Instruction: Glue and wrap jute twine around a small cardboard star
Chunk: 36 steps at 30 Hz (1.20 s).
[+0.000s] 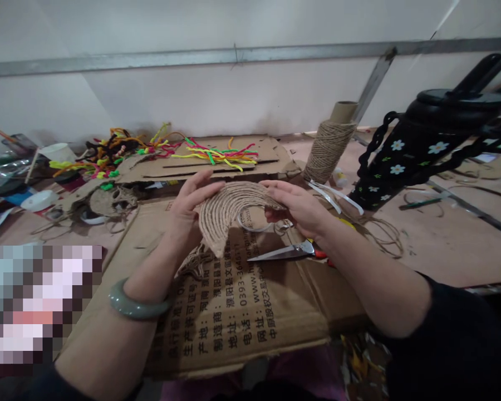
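Note:
An arch-shaped piece covered in rows of jute twine [227, 211] is held up between both my hands above a flattened printed cardboard box [234, 317]. My left hand [187, 209] grips its left side, with a green bangle [136, 303] on that wrist. My right hand [298, 206] pinches its right end. Under the arch lies a roll of clear tape [253, 223]. A pair of scissors [286, 252] rests on the cardboard just below my right hand.
A spool of jute twine [329, 145] stands behind my right hand. A black flowered bottle with a braided strap [421, 145] lies at right. Coloured pipe cleaners [217, 153] sit on cardboard at the back. Loose twine [384, 234] and clutter lie around.

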Available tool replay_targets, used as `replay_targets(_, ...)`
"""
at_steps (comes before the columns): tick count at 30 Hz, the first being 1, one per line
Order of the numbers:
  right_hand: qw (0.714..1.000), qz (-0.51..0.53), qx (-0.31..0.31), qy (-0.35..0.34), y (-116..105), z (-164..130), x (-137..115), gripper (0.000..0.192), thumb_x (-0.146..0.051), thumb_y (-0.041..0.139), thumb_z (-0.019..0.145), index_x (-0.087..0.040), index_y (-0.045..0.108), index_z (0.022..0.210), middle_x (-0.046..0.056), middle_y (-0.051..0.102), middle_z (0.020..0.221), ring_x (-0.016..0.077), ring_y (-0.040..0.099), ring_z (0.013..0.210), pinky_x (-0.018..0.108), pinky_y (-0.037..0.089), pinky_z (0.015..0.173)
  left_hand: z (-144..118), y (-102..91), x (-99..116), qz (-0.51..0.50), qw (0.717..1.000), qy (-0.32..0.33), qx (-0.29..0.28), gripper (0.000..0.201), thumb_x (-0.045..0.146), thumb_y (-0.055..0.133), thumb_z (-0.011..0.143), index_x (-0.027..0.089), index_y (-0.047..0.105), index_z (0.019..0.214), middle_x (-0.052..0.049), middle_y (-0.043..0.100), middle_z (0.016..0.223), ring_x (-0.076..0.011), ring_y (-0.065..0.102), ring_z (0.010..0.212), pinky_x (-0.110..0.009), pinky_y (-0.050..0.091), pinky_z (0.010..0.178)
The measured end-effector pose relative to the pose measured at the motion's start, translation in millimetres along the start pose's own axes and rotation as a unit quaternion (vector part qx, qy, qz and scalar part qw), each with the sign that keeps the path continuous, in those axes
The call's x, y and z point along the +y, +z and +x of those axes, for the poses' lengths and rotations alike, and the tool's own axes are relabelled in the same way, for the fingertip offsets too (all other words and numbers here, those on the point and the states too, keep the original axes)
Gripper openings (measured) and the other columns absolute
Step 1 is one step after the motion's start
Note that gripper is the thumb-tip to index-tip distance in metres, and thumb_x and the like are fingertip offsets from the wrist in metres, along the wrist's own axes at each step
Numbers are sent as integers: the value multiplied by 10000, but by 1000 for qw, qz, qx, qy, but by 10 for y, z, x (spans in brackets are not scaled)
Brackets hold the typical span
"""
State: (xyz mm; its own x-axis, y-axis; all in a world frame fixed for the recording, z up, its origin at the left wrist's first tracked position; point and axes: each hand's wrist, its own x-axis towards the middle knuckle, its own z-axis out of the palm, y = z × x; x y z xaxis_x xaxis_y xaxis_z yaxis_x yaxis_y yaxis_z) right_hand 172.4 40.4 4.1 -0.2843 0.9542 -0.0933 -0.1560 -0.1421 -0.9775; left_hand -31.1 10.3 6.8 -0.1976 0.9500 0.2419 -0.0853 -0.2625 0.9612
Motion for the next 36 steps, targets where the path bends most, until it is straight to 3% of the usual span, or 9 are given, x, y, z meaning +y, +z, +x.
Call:
replay_targets(2,999,29,-9,-9,-34,1,-14,399,-531,567,773,-215,594,1015,1,659,690,114,608,534,237,489,509,-13,-15,5,71,995,69,-14,239,103,818,489,245,727,658,-4,638,1121,-231,504,1173,-270,427,953)
replay_targets(5,997,58,-20,-46,-57,7,-27,552,-699,478,734,-207,574,966,10,645,635,124,609,562,241,493,540,-9,-36,-83,69,997,44,17,105,214,789,581,219,729,667,-23,685,829,-228,608,938,-327,486,849)
replay_targets(10,997,-6,14,-78,8,24,38,364,-497,702,662,-200,518,765,-49,606,569,65,547,505,191,460,530,19,-36,-246,-34,997,-66,14,229,309,808,562,191,715,735,-26,698,730,-200,629,717,-317,517,650)
replay_targets(18,996,-27,23,-86,20,58,91,248,-373,675,682,-172,530,667,-56,591,518,47,529,465,178,456,510,31,-34,-231,-54,990,-129,12,367,367,835,501,156,688,762,-9,665,648,-128,565,554,-262,466,541)
replay_targets(24,995,-8,19,-101,17,49,74,196,-344,644,728,-176,543,715,-72,556,457,45,489,401,162,408,428,33,-29,-236,6,998,-62,-15,272,347,814,547,146,706,694,-5,663,635,-101,540,574,-231,441,573)
replay_targets(28,996,22,-2,-86,29,34,51,169,-318,615,773,-194,575,880,-50,647,592,63,584,472,190,474,503,30,-32,-270,13,999,-26,13,215,319,809,542,163,701,643,5,660,597,-107,542,565,-247,450,583)
replay_targets(32,996,44,-4,-80,25,28,52,321,-341,604,801,-231,509,1087,-42,682,696,71,629,529,187,477,517,7,-41,-240,78,995,50,30,177,287,760,632,197,733,782,-5,724,775,-146,624,711,-299,502,735)
replay_targets(36,995,58,-43,-73,18,24,71,366,-501,599,775,-204,523,975,5,697,756,96,656,585,187,475,504,-36,-49,-165,195,966,169,-6,205,252,710,708,218,729,909,-37,711,1047,-191,636,976,-346,472,927)
